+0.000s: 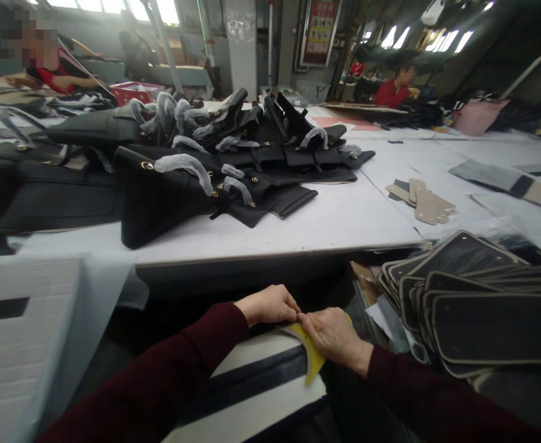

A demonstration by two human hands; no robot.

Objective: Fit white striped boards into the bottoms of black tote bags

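yellow curved template (315, 360) is lying under the right hand (332, 335), which is pinching its upper edge; left hand (270, 304) is clenching alongside, fingertips meeting above the striped panel (252, 384).

I see dark maroon sleeves (169, 375) over a white-and-black striped panel (256, 387) with a yellow piece (314, 363). Black bags (169, 197) with gold studs lie on the white surface (344, 215); the stacked panels (492, 320) are black, edged tan.

Two bare hands, left hand (270, 306) and right hand (335, 335), no rings or gloves showing. Both arms wear long dark maroon sleeves (160, 381), plain knit, cuffs snug at the wrists.
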